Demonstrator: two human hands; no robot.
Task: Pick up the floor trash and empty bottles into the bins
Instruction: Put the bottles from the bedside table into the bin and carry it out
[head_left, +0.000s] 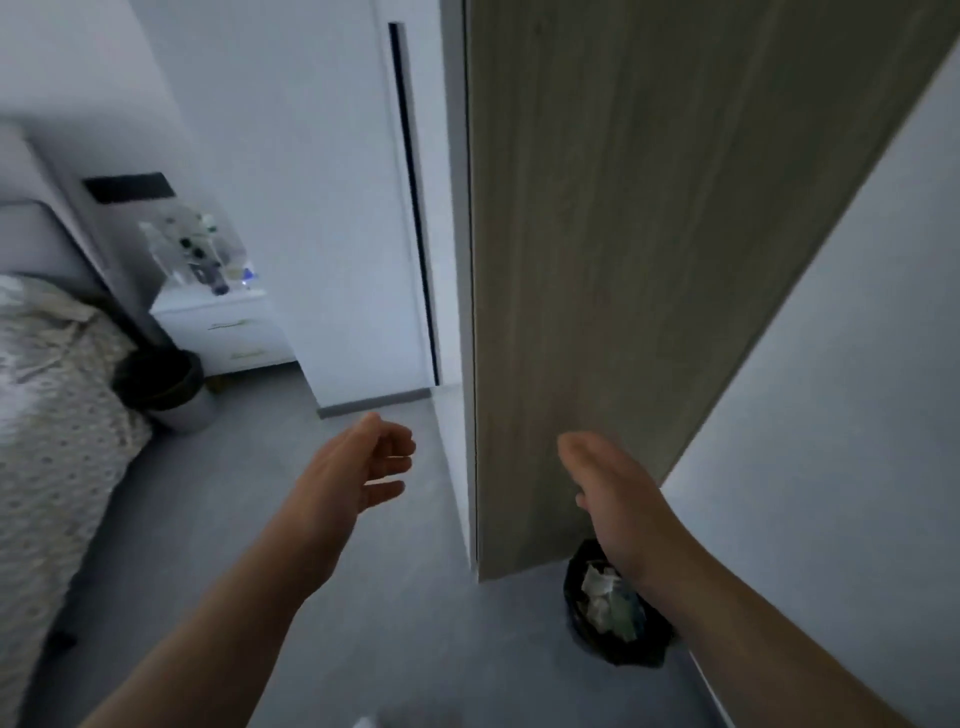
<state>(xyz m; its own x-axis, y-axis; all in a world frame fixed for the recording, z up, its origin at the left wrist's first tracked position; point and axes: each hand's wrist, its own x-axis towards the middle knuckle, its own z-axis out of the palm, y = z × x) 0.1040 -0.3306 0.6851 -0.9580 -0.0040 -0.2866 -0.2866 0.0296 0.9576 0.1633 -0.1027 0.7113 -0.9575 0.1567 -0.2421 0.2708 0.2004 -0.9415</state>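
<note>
A small bin (613, 649) lined with a black bag stands on the grey floor at the foot of the wooden door, with crumpled paper trash (605, 597) inside. My right hand (608, 493) hangs above it with fingers loose and nothing in it; its wrist covers part of the bin's rim. My left hand (363, 467) is stretched forward over the floor, fingers loosely curled, holding nothing. A second bin (176, 389), grey with a black liner, sits between the bed and the nightstand. Several bottles (208, 260) stand on the nightstand, blurred.
A wooden door (649, 260) stands ajar in the middle, its edge toward me. A white wardrobe (337, 208) is behind it. A bed (47, 415) with a patterned cover fills the left side. The white nightstand (228, 332) stands by the wall. Grey floor (234, 493) stretches between.
</note>
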